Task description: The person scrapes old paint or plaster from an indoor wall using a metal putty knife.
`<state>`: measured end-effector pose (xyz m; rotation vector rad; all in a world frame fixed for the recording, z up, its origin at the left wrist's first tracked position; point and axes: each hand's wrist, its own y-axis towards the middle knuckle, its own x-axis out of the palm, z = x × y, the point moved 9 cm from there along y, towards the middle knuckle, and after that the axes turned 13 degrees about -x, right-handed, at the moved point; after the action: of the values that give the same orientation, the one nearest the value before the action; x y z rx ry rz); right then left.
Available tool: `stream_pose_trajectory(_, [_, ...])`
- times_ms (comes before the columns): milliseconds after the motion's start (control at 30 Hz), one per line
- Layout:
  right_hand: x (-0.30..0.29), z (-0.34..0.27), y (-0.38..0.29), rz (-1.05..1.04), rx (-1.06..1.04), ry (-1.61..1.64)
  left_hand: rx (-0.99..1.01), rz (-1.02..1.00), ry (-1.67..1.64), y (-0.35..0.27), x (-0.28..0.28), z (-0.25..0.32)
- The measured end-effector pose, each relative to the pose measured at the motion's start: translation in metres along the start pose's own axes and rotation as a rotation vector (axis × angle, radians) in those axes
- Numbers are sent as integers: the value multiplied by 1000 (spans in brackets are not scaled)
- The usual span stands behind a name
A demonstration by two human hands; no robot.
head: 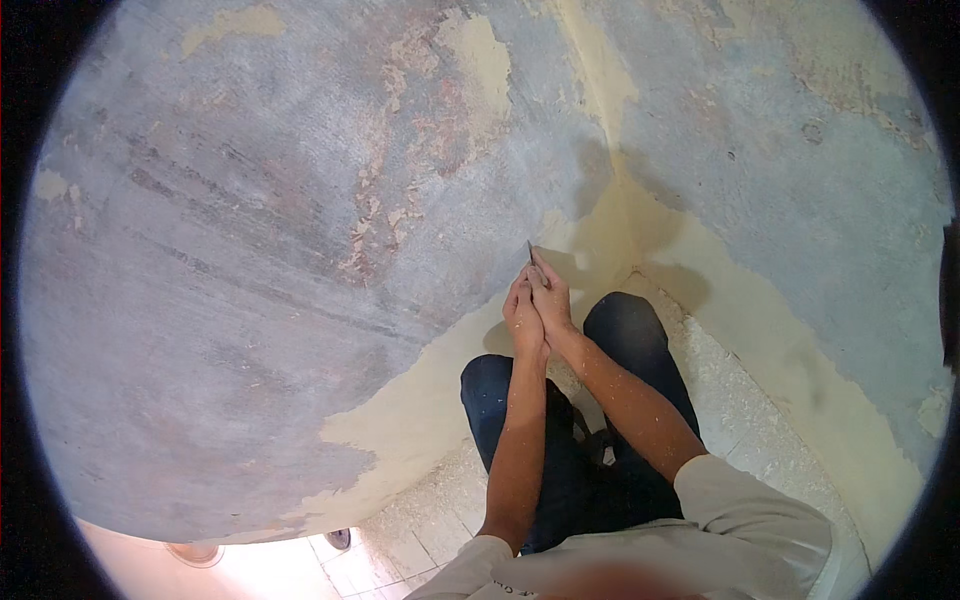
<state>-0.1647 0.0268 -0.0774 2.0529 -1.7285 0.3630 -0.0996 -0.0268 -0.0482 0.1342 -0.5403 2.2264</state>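
Note:
My left hand [523, 311] and my right hand [552, 300] are pressed together around a scraper [530, 252]. Only its narrow, dark blade sticks out past the fingers; the handle is mostly hidden in my grip. The blade's tip is at the wall [300, 225], close to the ragged border between bare grey-blue plaster and a band of cream-yellow paint [405, 409]. Whether the tip touches the surface is hard to tell. Pale flecks dot both forearms.
A second wall [810, 247] meets the first at a corner [616, 165] with paint along it. Between my bent knees [626, 322] and the walls, pale flakes cover the tiled floor [720, 382]. A shoe tip [339, 538] shows at the lower left, beyond the wall's end.

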Motion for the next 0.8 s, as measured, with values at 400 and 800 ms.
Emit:
stream_pose_trajectory(400, [6, 7, 8, -23, 8, -131, -29, 56, -19, 16, -3, 8])
stream_pose_trajectory(800, [2, 5, 7, 75, -14, -66, 10, -8, -90, 5, -6, 4])
